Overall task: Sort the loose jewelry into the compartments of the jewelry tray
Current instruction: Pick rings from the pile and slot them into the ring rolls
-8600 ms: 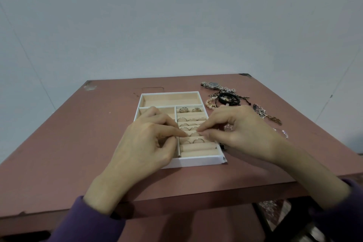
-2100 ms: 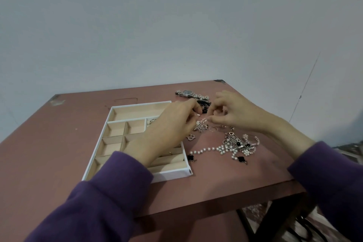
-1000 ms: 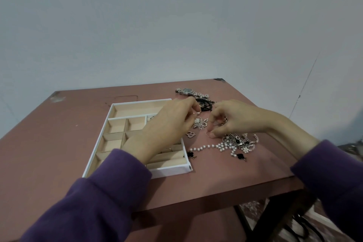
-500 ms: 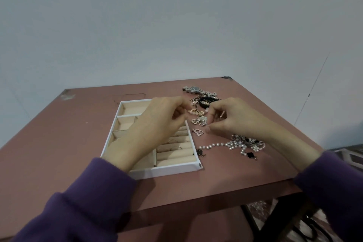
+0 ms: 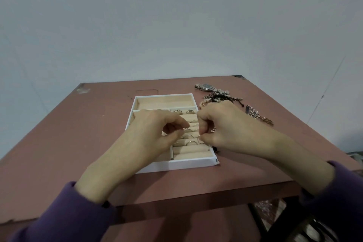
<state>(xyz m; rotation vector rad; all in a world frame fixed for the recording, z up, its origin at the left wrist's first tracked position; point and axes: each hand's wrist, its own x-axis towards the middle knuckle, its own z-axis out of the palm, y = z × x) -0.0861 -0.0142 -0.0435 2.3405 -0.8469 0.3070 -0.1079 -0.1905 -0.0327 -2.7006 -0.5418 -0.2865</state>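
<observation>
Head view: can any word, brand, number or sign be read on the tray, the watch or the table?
No text can be read anywhere in this view.
watch: any dial markings are too small and blurred to read.
jewelry tray: plain white rim, no label visible.
table: no writing visible.

The left grip [image 5: 153, 133] covers the jewelry tray's [image 5: 176, 164] left compartments, the right grip [image 5: 222, 125] hides part of the loose jewelry [image 5: 220, 98] beside it, the thin metal piece [image 5: 200, 140] it pinches is too small to name, whether the left grip holds anything is unclear, and both sleeves [image 5: 68, 218] run off the bottom edge.
</observation>
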